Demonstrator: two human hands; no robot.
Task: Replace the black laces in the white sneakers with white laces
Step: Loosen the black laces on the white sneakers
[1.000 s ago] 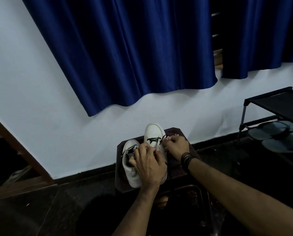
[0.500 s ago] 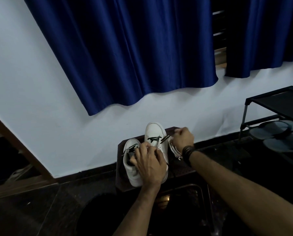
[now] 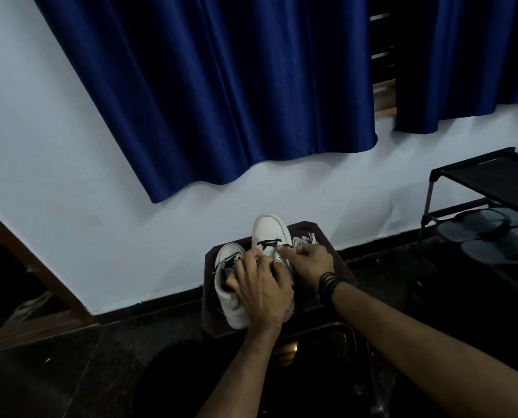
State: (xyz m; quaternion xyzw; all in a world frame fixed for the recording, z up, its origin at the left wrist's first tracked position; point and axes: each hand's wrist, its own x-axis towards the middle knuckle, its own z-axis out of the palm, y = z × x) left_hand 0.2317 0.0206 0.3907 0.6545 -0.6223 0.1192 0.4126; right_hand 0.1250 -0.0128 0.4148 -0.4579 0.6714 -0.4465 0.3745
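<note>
The right-hand sneaker stood on the small dark stool, toe toward the wall, with the black lace crossing its tongue just beyond your fingertips. Your left hand lay over the shoe's throat, fingers bent down onto it; whether they pinched the lace or only pressed the shoe I could not tell. Your right hand sat just to the outer side, fingers curled as if nipping a strand at the eyelets, though the strand itself was hidden. To do this well, you needed to pin the shoe with the left hand and draw the lace outward through one eyelet at a time, not yank the whole run, which would likely tip the shoe off the stool. The white laces lay bunched just past your right knuckles, near enough to snag. The other sneaker, black-laced too, touched your left palm's outer edge. Farther off hung the blue curtain.
</note>
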